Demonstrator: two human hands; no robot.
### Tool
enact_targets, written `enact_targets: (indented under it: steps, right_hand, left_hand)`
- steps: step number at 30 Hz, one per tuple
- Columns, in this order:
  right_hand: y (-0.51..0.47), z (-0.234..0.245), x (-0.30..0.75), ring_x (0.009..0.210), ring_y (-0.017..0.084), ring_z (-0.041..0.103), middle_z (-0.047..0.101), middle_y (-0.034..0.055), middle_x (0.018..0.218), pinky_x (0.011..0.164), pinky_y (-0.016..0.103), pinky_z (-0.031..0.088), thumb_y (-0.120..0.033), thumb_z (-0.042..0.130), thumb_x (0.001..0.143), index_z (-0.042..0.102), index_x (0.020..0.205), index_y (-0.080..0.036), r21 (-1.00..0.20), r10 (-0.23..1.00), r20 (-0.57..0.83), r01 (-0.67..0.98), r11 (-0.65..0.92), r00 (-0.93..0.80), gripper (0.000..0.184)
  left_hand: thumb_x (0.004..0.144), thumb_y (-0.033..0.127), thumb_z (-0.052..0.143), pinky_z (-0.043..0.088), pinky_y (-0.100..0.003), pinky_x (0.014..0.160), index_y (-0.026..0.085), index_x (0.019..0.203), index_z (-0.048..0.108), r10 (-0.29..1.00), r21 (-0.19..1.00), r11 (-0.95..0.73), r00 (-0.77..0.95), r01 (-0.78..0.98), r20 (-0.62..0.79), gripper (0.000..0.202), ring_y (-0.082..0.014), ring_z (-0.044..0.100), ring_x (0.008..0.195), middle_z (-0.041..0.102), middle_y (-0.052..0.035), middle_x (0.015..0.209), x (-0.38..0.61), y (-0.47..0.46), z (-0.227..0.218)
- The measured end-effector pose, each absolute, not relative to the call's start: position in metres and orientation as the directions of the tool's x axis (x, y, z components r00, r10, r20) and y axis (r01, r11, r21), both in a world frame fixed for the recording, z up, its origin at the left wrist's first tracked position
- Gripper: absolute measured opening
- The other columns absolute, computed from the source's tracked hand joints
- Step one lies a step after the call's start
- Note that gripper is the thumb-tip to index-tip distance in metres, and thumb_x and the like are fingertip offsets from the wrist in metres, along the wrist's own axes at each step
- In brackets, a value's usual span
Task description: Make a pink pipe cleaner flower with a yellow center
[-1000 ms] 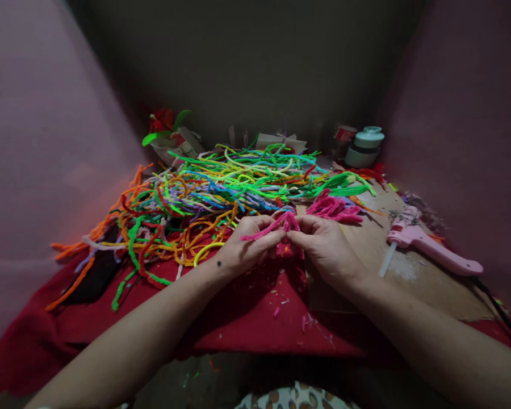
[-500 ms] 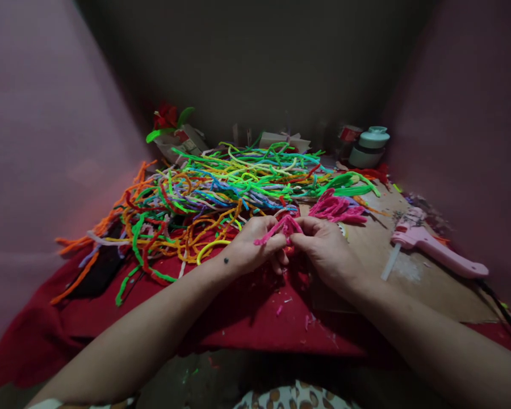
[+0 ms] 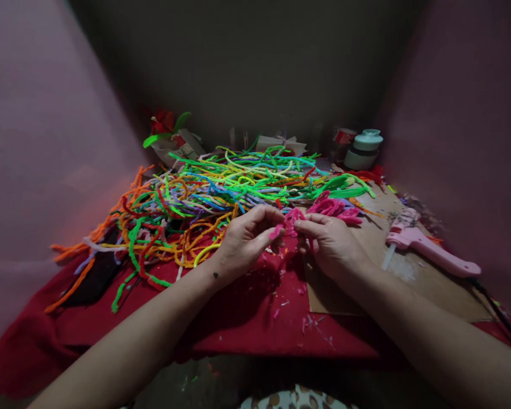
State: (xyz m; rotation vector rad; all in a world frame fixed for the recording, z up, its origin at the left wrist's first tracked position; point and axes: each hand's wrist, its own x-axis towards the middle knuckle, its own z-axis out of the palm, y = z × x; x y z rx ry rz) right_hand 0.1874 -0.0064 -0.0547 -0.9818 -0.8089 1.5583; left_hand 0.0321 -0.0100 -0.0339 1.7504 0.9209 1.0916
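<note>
Between my two hands is a bent pink pipe cleaner (image 3: 295, 216), held above the red cloth. My left hand (image 3: 253, 236) pinches its left end between thumb and fingers. On the other side, my right hand (image 3: 327, 238) grips it with thumb and forefinger; the rest of those fingers curl under and partly out of sight. Just behind my right hand lies a bundle of pink pipe cleaner loops (image 3: 336, 209). A large tangled heap of coloured pipe cleaners (image 3: 238, 182) spreads beyond both hands.
A pink glue gun (image 3: 430, 247) rests on the cardboard (image 3: 434, 289) at right, its cord trailing off. Farther back stand a teal-lidded jar (image 3: 365, 149) and a red artificial flower (image 3: 162, 122). Pink scraps dot the red cloth (image 3: 247, 324). Walls rise on both sides.
My hands have drawn slightly apart and my left wrist has turned. The pink pipe cleaner's left end, which stuck out past my left hand, now sits at its fingertips. The view shifted slightly.
</note>
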Motion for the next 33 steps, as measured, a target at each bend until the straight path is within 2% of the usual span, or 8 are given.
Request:
enact_targets:
  steps: [3,6,8,13,15,18,24,33]
  right_hand:
    - [-0.006,-0.054,0.189,0.040,0.008,0.041,0.052,-0.0041,0.052,0.036,0.022,0.031,-0.020,0.068,0.058,0.058,0.066,-0.016,-0.884,0.978,-0.191,-0.418,-0.210,-0.089,0.013]
    - [-0.008,-0.053,0.189,0.039,0.007,0.039,0.048,-0.0052,0.049,0.035,0.021,0.030,-0.019,0.067,0.058,0.056,0.061,-0.016,-0.892,0.983,-0.162,-0.414,-0.182,-0.083,0.012]
    - [-0.008,-0.052,0.188,0.039,0.006,0.037,0.046,-0.0056,0.047,0.035,0.021,0.030,-0.019,0.067,0.058,0.054,0.057,-0.016,-0.895,0.985,-0.154,-0.411,-0.172,-0.077,0.014]
    - [-0.008,-0.050,0.188,0.039,0.006,0.038,0.044,-0.0060,0.046,0.034,0.020,0.031,-0.019,0.068,0.058,0.053,0.055,-0.016,-0.887,0.985,-0.158,-0.429,-0.171,-0.067,0.016]
    - [-0.008,-0.051,0.188,0.040,0.006,0.039,0.046,-0.0051,0.047,0.033,0.020,0.032,-0.018,0.067,0.057,0.053,0.054,-0.016,-0.888,0.985,-0.154,-0.426,-0.174,-0.080,0.015]
    - [-0.008,-0.052,0.188,0.039,0.007,0.040,0.048,-0.0043,0.047,0.032,0.020,0.031,-0.017,0.066,0.057,0.054,0.054,-0.016,-0.888,0.982,-0.153,-0.421,-0.186,-0.111,0.013]
    - [-0.008,-0.057,0.189,0.036,0.006,0.038,0.047,-0.0048,0.046,0.031,0.020,0.030,-0.015,0.064,0.057,0.055,0.054,-0.016,-0.918,0.982,-0.138,-0.355,-0.175,-0.126,0.010]
    - [-0.011,-0.056,0.187,0.033,0.005,0.035,0.044,-0.0066,0.041,0.033,0.020,0.026,-0.022,0.065,0.061,0.051,0.053,-0.016,-0.961,0.980,-0.125,-0.225,-0.158,-0.153,0.017]
  left_hand:
    - [0.083,0.021,0.053,0.050,-0.024,0.068,0.016,0.091,0.062,0.777,0.742,-0.610,0.392,0.278,0.492,0.013,-0.0111,0.058,0.073,0.058,-0.0041,0.084,0.030,-0.009,-0.036]
    - [0.083,0.017,0.052,0.048,-0.022,0.069,0.019,0.094,0.065,0.647,0.569,-0.760,0.456,0.315,0.612,0.017,-0.0104,0.056,0.076,0.056,-0.0035,0.086,0.027,-0.005,-0.042]
    - [0.085,0.015,0.049,0.049,-0.021,0.067,0.021,0.099,0.064,0.598,0.542,-0.796,0.488,0.269,0.636,0.021,-0.0091,0.056,0.075,0.054,-0.0029,0.088,0.026,-0.002,-0.047]
    - [0.083,0.011,0.050,0.048,-0.025,0.080,0.020,0.099,0.065,0.529,0.483,-0.842,0.545,0.241,0.650,0.024,-0.0128,0.057,0.094,0.057,-0.0066,0.099,0.025,0.001,-0.051]
    - [0.083,0.011,0.051,0.048,-0.026,0.082,0.020,0.098,0.065,0.519,0.473,-0.849,0.547,0.237,0.657,0.022,-0.0130,0.057,0.095,0.057,-0.0074,0.101,0.026,-0.001,-0.048]
    - [0.084,0.013,0.050,0.047,-0.027,0.085,0.018,0.095,0.065,0.548,0.534,-0.816,0.589,0.220,0.595,0.019,-0.0136,0.058,0.096,0.059,-0.0088,0.104,0.026,-0.006,-0.040]
    - [0.084,0.021,0.052,0.047,-0.022,0.069,0.017,0.093,0.064,0.738,0.741,-0.612,0.537,0.276,0.410,0.015,-0.0109,0.058,0.071,0.062,-0.0035,0.081,0.024,-0.012,-0.025]
    - [0.080,0.020,0.051,0.039,-0.021,0.062,0.015,0.071,0.057,0.727,0.557,-0.672,0.579,0.489,0.369,0.011,-0.0093,0.049,0.064,0.055,-0.0004,0.070,0.019,-0.008,-0.015]
